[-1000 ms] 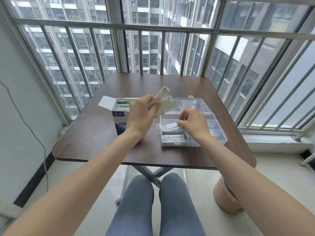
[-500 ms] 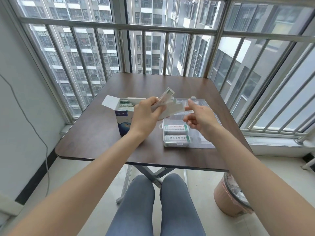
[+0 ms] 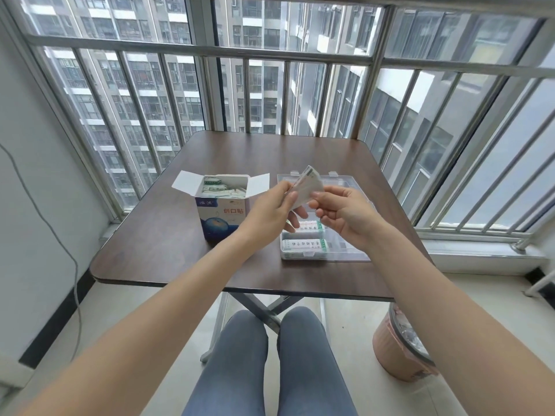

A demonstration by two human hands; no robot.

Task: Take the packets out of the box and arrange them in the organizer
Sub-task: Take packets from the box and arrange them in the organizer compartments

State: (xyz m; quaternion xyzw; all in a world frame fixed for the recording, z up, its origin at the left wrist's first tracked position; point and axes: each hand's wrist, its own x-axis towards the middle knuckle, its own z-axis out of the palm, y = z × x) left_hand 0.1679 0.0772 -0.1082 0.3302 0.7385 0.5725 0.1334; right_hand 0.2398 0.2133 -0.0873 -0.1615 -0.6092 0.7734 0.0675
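An open blue and white box (image 3: 221, 210) stands on the brown table (image 3: 168, 241), with several packets (image 3: 223, 190) still inside. To its right lies a clear plastic organizer (image 3: 339, 253); two packets (image 3: 303, 244) lie in its near-left compartments. My left hand (image 3: 270, 213) grips a small stack of white packets (image 3: 309, 187) above the organizer. My right hand (image 3: 345, 213) is at the stack's right edge, its thumb and fingertips touching or pinching it.
A pink waste bin (image 3: 399, 355) stands on the floor below the table's right side. Window railings (image 3: 270, 55) close off the far and right sides. A cable (image 3: 60, 241) hangs along the left wall. My knees (image 3: 270, 355) sit under the table's front edge.
My right hand left a packet in the organizer, rose, and came to the stack in my left hand. The left hand has stayed above the organizer holding the stack.
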